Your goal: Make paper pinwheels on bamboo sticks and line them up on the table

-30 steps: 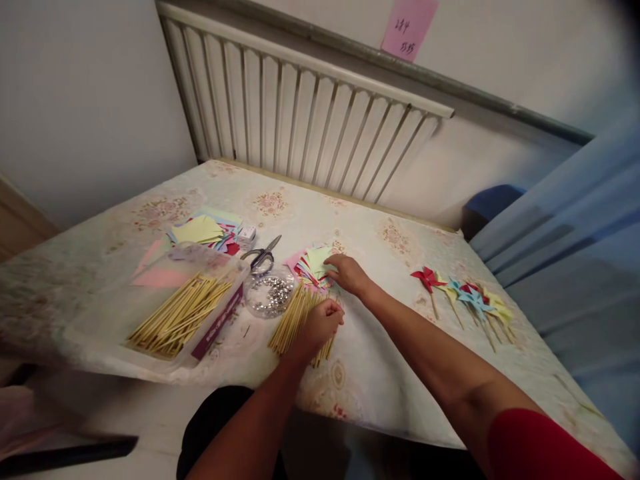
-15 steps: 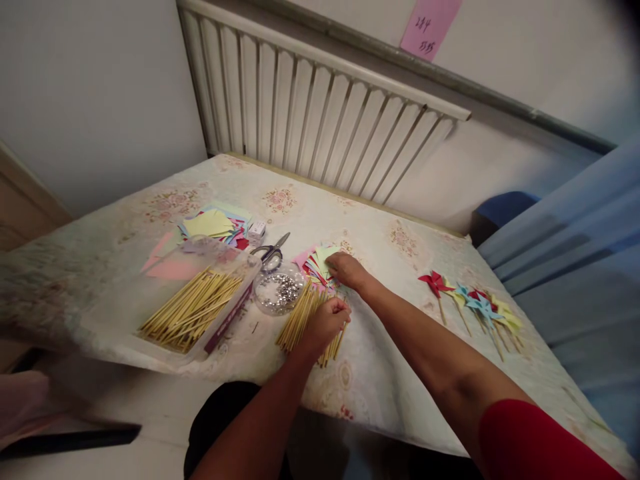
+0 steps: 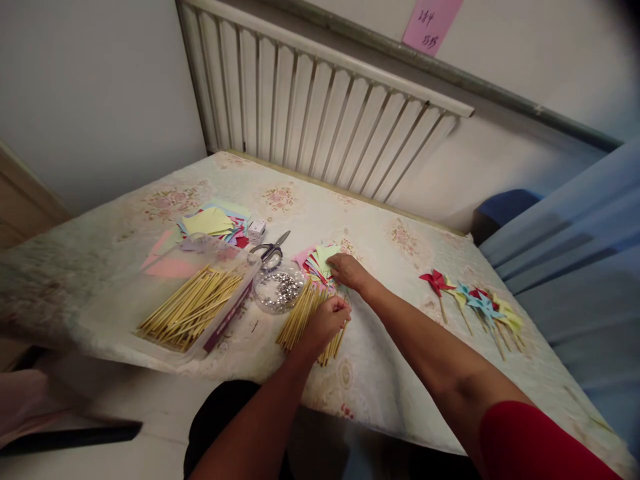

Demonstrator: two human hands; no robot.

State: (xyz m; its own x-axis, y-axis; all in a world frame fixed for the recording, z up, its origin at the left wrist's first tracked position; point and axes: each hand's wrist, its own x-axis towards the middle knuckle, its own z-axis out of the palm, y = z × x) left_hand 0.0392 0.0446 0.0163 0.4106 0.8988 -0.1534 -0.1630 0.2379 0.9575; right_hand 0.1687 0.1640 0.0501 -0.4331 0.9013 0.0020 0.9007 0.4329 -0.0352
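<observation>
The loose bundle of wooden sticks (image 3: 300,319) is lying flat on the desk (image 3: 390,360), its long axis running from the near edge up and to the right, toward the stack of cut paper squares (image 3: 320,261). The sticks are pale yellow, thin and straight, fanning a little at the near end.

The left hand (image 3: 325,321) is resting on the far part of that bundle with its fingers curled in toward the palm, closing on the sticks beneath it; how many it is gripping cannot be told. The right hand (image 3: 349,271) is lying palm down on the paper squares, fingers pressed together and bent at the tips, touching the top green sheet.

Compared with half a second ago, both hands are sitting in nearly the same places; the left hand is looking slightly more closed over the sticks, and the bundle is not showing any shift.

Left of the bundle a round clear dish of small metal pieces (image 3: 279,291) is standing, with scissors (image 3: 270,251) just behind it and a clear tray of more sticks (image 3: 193,310) further left. Finished pinwheels (image 3: 475,303) are lying well apart to the right.
</observation>
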